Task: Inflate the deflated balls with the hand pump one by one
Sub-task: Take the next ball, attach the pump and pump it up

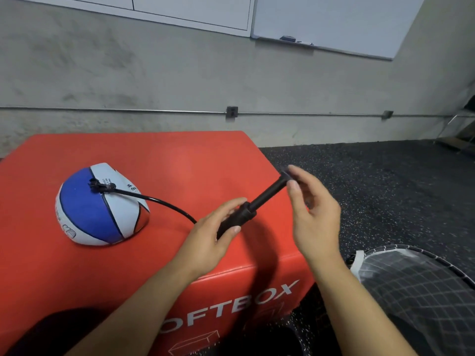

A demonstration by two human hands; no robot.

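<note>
- We see the red box (180, 176) filling the lower left of the view; its right edge runs from the far corner toward us, and its front face bears large white letters.
- We hold the pump (250, 210) over that right edge, near the box's front corner. It is black and tilts up to the right, with its rod drawn out of the barrel.
- Our left hand (210, 237) grips the barrel, fingers wrapped over the top and the thumb beneath.
- Our right hand (312, 211) is at the pump handle (288, 174), fingers partly extended. The picture is blurred there, so we cannot tell whether the fingers hold the handle.
- The ball (99, 205), blue and white, rests on the left part of the box top, well apart from both hands. It is sunken and sits flat on the surface.
- A black hose (159, 201) runs from the valve on top of the ball, across the box top, and passes behind our left hand.
- The box top between the ball and the far edge is bare red padding.
- To the right of the box lies dark speckled floor (372, 176).
- A mesh net with a dark rim (424, 283) lies at the lower right, just beside our right forearm.
- A grey concrete wall (180, 80) stands behind the box, with a thin pipe along it and a whiteboard (334, 19) above.
</note>
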